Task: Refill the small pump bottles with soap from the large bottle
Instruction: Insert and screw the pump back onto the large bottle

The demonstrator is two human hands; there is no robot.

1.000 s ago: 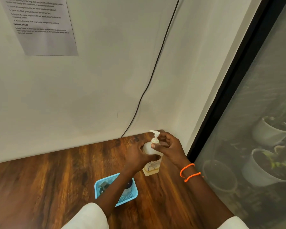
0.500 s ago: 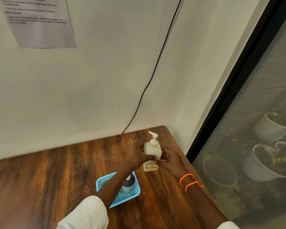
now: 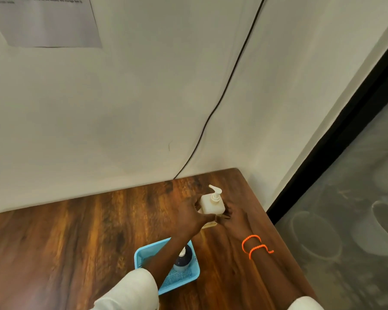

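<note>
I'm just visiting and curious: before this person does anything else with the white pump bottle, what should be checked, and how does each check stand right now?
1. White pump bottle upright on the table: ok.
2. Left hand gripping the bottle's side: ok.
3. Right hand steadying the bottle's other side: looks ok, though its fingers are partly hidden.
4. Pump head seated on the neck: ok; whether it is screwed tight, cannot tell.
5. Soap level inside the bottle: cannot tell, the hands cover the lower part.
6. Blue basket with the dark bottle apart from the white bottle: ok, but the left forearm passes right over it.
</note>
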